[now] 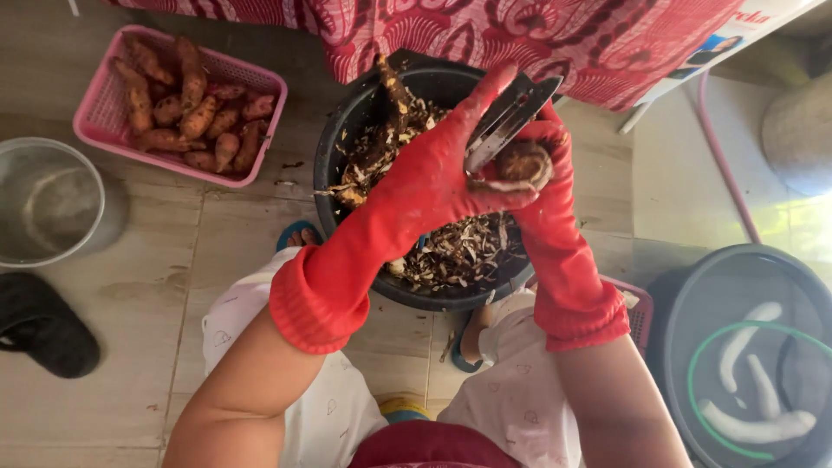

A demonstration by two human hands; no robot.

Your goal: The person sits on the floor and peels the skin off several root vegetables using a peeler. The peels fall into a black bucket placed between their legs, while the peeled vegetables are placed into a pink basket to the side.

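Both my hands wear red rubber gloves over a black tub (334, 165) full of brown peelings. My right hand (555, 186) is wrapped around a small, partly peeled sweet potato (523, 165). My left hand (433, 178) grips a metal peeler (511, 117), its blade against the top of the tuber. Its thumb rests under the sweet potato and its forefinger points up along the blade.
A pink basket (95, 108) of unpeeled sweet potatoes stands at the far left, with a steel pot (48, 204) and a black slipper (43, 325) below it. At the right a grey tub (693, 295) of water holds peeled white tubers. A red patterned cloth (520, 35) hangs behind.
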